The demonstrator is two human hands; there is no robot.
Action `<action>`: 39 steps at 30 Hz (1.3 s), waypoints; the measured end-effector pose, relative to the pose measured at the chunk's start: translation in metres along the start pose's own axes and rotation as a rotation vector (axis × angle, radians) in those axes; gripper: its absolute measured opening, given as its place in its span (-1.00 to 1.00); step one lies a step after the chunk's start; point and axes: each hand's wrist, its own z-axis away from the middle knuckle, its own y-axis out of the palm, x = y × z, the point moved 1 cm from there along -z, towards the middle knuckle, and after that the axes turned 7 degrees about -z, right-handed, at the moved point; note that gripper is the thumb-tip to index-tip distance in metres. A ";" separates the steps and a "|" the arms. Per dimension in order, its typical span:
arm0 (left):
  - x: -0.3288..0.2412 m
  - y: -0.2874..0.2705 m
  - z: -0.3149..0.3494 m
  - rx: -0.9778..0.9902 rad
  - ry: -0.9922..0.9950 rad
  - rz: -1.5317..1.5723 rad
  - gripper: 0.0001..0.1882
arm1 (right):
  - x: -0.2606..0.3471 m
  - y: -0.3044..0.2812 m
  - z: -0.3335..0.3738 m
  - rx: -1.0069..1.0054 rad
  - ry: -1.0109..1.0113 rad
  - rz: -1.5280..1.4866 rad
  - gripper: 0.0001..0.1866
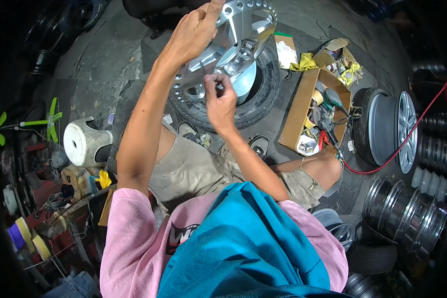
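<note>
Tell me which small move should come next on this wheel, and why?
Probably bring the right hand down onto the spoke of the silver wheel. Its fingers are pinched on something too small to tell, just above the spoke, while the left hand grips the rim, steadying the wheel tilted on the tyre.

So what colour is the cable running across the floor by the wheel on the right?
Red; the thin red cable shows best in the head view, curving past the upright silver wheel.

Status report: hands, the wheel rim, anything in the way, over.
Left hand grips the top edge of the silver alloy rim. Right hand pinched shut at its face; contents unclear. Rim tilted on black tyre. Nothing blocking.
</note>
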 end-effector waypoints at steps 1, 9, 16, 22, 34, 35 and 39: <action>0.000 0.000 -0.001 0.000 0.001 0.001 -0.18 | 0.002 0.005 0.006 0.015 -0.031 -0.004 -0.76; -0.006 0.002 0.003 -0.013 0.012 0.012 -0.18 | -0.002 -0.004 0.003 0.035 0.047 -0.025 -0.78; 0.000 0.003 0.000 -0.017 0.015 -0.029 -0.13 | 0.039 -0.044 -0.041 -0.039 -0.177 0.193 -0.82; -0.007 -0.002 0.004 0.016 0.034 -0.120 -0.07 | 0.078 -0.066 -0.093 0.074 -0.822 0.661 -0.82; -0.008 0.006 -0.001 0.000 0.036 -0.120 -0.10 | 0.087 -0.067 -0.114 0.062 -0.961 0.780 -0.79; -0.008 0.006 -0.001 -0.006 0.050 -0.118 -0.11 | 0.087 -0.067 -0.113 0.049 -0.975 0.805 -0.79; -0.010 0.005 0.000 -0.004 0.056 -0.121 -0.13 | 0.095 -0.068 -0.110 0.036 -0.985 0.839 -0.79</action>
